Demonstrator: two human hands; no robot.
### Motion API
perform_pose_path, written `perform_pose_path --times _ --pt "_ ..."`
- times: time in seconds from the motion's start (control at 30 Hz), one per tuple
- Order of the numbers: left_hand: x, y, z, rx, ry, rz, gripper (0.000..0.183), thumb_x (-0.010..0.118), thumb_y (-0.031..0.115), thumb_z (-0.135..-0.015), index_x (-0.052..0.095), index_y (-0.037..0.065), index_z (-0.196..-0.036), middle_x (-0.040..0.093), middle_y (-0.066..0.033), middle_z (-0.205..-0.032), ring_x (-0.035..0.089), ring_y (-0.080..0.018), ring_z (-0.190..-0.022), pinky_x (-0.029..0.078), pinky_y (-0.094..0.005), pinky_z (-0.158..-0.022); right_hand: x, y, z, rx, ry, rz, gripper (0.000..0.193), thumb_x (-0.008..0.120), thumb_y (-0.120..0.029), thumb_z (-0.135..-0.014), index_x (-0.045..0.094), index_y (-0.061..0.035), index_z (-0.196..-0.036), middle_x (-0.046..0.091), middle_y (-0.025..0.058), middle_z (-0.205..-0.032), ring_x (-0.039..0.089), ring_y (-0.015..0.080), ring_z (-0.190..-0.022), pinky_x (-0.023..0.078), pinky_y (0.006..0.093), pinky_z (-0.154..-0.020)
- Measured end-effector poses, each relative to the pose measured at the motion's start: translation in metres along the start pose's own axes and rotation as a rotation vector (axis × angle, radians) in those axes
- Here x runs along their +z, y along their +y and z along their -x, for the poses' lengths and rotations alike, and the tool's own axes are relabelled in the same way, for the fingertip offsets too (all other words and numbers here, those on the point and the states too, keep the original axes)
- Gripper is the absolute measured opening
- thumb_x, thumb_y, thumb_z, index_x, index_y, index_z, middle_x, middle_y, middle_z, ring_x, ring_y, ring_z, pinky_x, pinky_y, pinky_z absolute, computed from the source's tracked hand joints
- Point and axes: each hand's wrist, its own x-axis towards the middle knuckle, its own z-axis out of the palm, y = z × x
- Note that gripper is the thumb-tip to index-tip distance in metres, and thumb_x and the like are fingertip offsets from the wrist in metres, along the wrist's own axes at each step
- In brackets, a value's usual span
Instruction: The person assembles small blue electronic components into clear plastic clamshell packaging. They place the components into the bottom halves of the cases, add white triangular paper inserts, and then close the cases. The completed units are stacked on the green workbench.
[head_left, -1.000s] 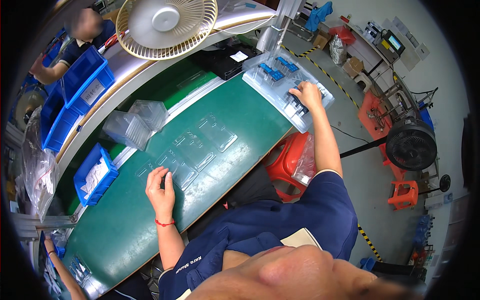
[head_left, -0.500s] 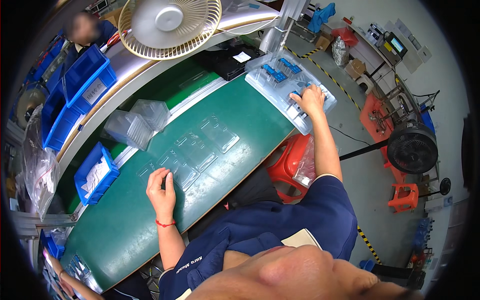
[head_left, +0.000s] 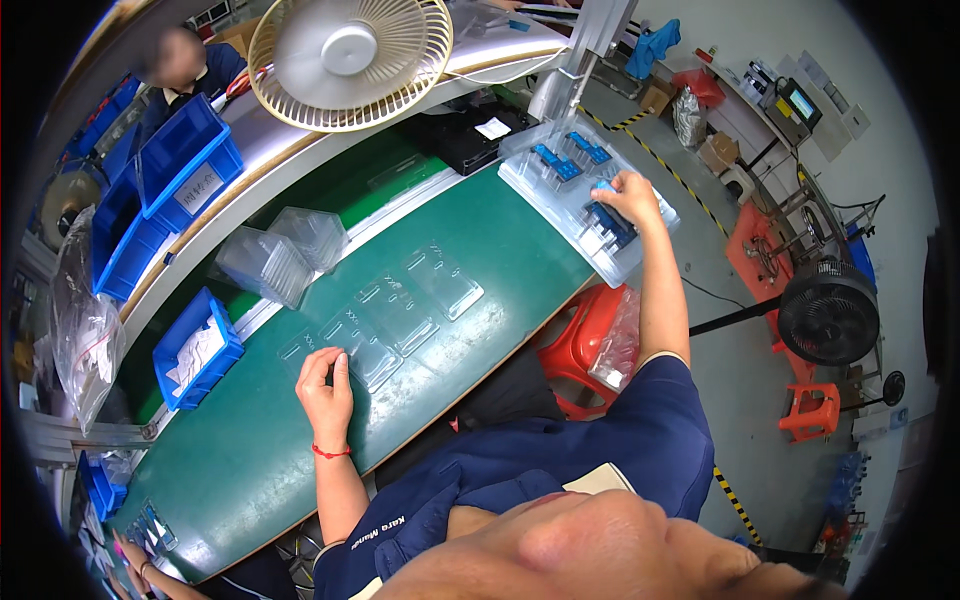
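Blue parts [head_left: 607, 222] lie in rows in a clear plastic tray [head_left: 640, 262] at the far right end of the green tabletop [head_left: 250, 470]. The right hand [head_left: 628, 194] is stretched out over that tray, fingers curled down onto one of the parts; whether it has actually closed on it I cannot tell from this angle. The left hand [head_left: 325, 383] rests half-open on the near end of a clear blister sheet [head_left: 385, 320] that lies flat on the tabletop, fingertips pressing its edge and holding nothing. This looks like the picking step: a part being fetched while the sheet is steadied. Next would come carrying the part across and seating it squarely in one of the sheet's pockets.
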Motion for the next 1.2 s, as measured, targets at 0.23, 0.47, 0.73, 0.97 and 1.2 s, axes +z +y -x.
perform_pose_path --times 0.23,0.47,0.73,0.97,1.2 --pt "0.002 -0.009 -0.004 0.037 0.067 -0.023 0.007 0.066 0.005 -0.084 0.068 -0.002 -0.087 0.068 -0.0139 -0.088 0.066 -0.0264 -0.081 0.051 -0.0334 -0.074 0.031 -0.008 -0.12 0.044 0.081 0.167 0.06 0.079 -0.059 -0.065 0.069 -0.0032 -0.085 0.07 0.016 -0.087 0.067 0.0315 -0.086 0.051 0.0432 -0.073" --pt "-0.003 -0.019 -0.006 -0.051 0.103 -0.055 0.008 0.066 0.006 -0.085 0.069 -0.002 -0.086 0.068 -0.0136 -0.086 0.066 -0.0256 -0.08 0.051 -0.0329 -0.073 0.045 -0.022 -0.149 0.167 -0.135 0.245 0.078 0.079 -0.065 -0.06 0.068 -0.0026 -0.106 0.066 0.0175 -0.115 0.062 0.0303 -0.11 0.047 0.0418 -0.095" --pt "-0.002 -0.018 -0.005 -0.056 0.088 -0.052 0.008 0.066 0.006 -0.085 0.069 -0.002 -0.087 0.067 -0.0134 -0.085 0.066 -0.0252 -0.079 0.051 -0.0327 -0.073 0.031 -0.039 -0.133 0.076 -0.033 0.269 0.068 0.081 -0.06 -0.06 0.069 -0.0061 -0.099 0.07 0.0166 -0.101 0.066 0.032 -0.098 0.051 0.0417 -0.084" --pt "-0.003 -0.011 -0.006 -0.037 0.098 -0.015 0.008 0.066 0.005 -0.085 0.069 -0.002 -0.087 0.067 -0.0133 -0.086 0.065 -0.0246 -0.079 0.051 -0.0325 -0.073 0.053 -0.084 -0.092 -0.011 -0.087 0.197 0.071 0.083 -0.062 -0.055 0.07 -0.0001 -0.087 0.07 0.0209 -0.093 0.068 0.0342 -0.092 0.052 0.0443 -0.079" --pt "-0.005 -0.009 -0.004 -0.006 0.114 0.005 0.007 0.066 0.005 -0.085 0.068 -0.002 -0.086 0.067 -0.0136 -0.085 0.066 -0.025 -0.079 0.051 -0.0321 -0.073 0.059 -0.084 -0.101 -0.035 -0.167 0.271 0.079 0.077 -0.069 -0.058 0.069 0.0005 -0.094 0.069 0.0201 -0.102 0.066 0.034 -0.098 0.051 0.0444 -0.083"
